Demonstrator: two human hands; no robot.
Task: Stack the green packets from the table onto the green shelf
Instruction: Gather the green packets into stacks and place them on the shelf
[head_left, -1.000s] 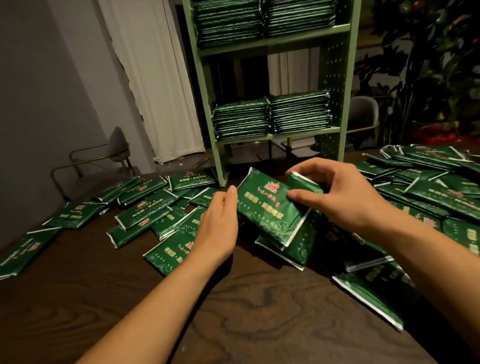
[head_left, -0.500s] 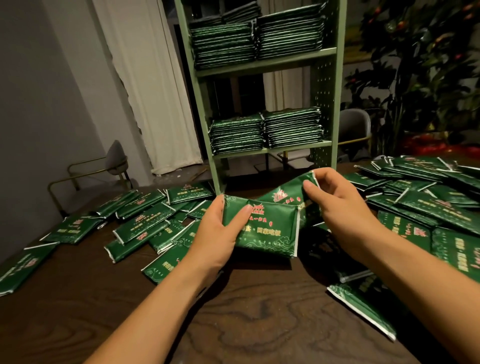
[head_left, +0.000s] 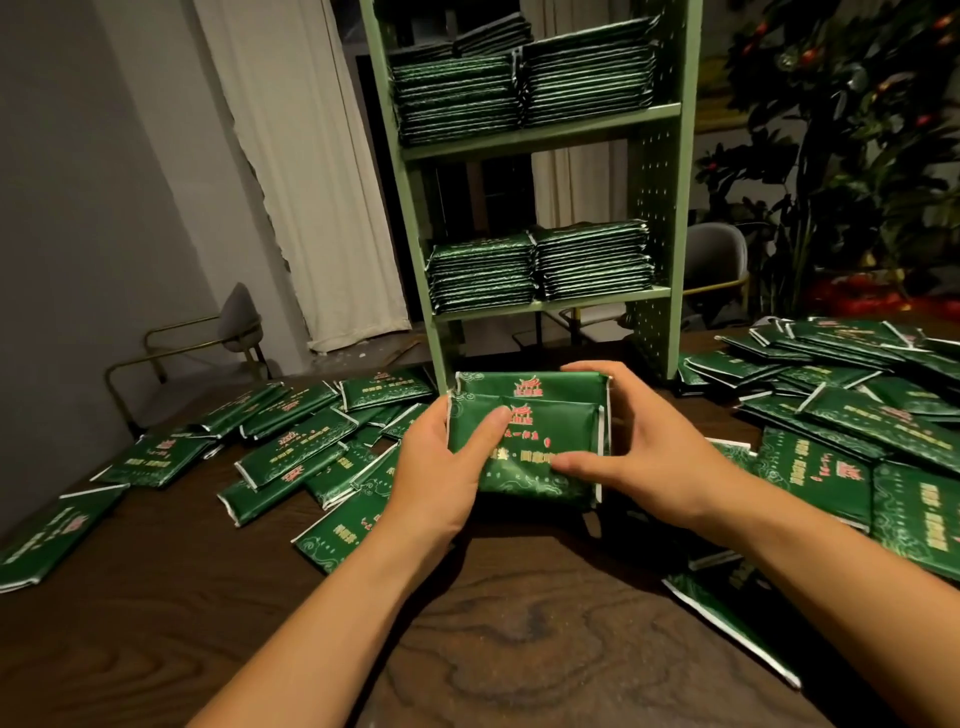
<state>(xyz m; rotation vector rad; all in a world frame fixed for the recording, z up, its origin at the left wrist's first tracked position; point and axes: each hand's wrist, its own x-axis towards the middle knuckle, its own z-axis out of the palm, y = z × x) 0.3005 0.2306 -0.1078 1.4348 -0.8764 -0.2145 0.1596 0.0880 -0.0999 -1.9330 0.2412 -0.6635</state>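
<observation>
Both hands grip a small stack of green packets (head_left: 540, 421) just in front of the green shelf (head_left: 660, 208). My left hand (head_left: 441, 462) clasps the stack's left edge, thumb on top. My right hand (head_left: 644, 457) holds the right edge, fingers across the front. The back packet sticks up a little above the front one. Loose green packets (head_left: 291, 447) lie scattered on the dark wooden table (head_left: 467, 634) at the left, and a bigger heap (head_left: 852, 405) lies at the right. Two shelf levels carry paired stacks of packets (head_left: 540, 267).
Behind the table stand a grey chair with a gold frame (head_left: 228, 338) at the left, a white curtain (head_left: 306, 171), another chair (head_left: 717, 260) behind the shelf and a dark plant with red fruit (head_left: 857, 145) at the right.
My right hand brought its packet behind the one in my left hand, and both hands now square the two together upright. The view tilted upward toward the shelf.
</observation>
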